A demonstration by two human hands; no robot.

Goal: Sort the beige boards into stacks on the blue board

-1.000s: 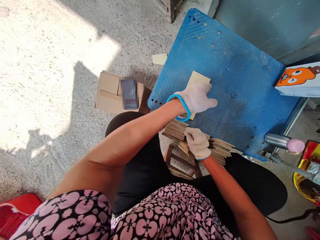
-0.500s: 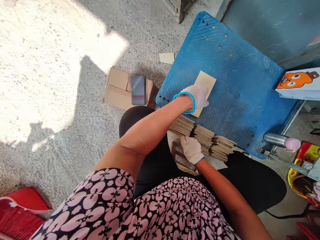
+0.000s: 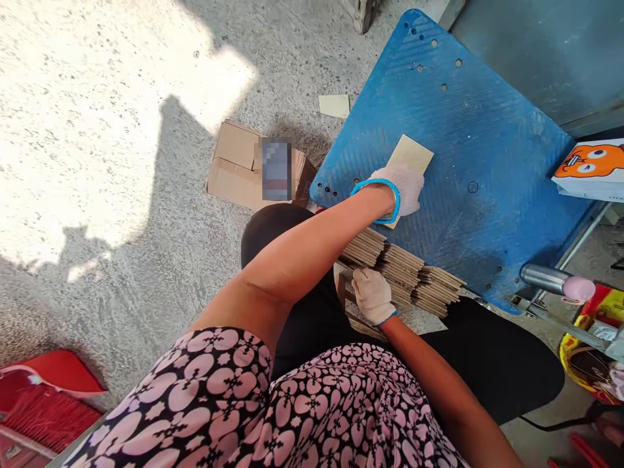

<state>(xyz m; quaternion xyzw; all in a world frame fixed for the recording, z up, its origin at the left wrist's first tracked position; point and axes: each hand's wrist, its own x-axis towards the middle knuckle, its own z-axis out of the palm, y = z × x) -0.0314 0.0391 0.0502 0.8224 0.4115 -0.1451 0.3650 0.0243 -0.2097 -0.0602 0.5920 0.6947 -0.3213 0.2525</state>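
My left hand [image 3: 405,192], in a whitish knit glove with a blue cuff, rests on a pale yellow rectangular sheet [image 3: 413,156] lying on a blue board. The back of this hand faces up, and its fingers look curled, but what is under them is hidden. Lower down, my right hand [image 3: 373,297], in a similar glove, is closed beside stacks of thin brown boards [image 3: 398,270] between my knees. Its fingertips are turned away, so whatever they hold cannot be made out. The stacks stand in staggered groups with their edges toward me.
The blue board [image 3: 492,143] has holes near its corners. A cardboard box [image 3: 234,175] with a blurred object on top stands left; another pale sheet [image 3: 334,105] lies on the floor. On the right are a metal bottle [image 3: 541,275] and a printed white box [image 3: 589,170].
My left hand has shifted slightly right across the pale sheet. My right hand has drawn a little down from the edge of the brown stacks. The whole view has shifted slightly.
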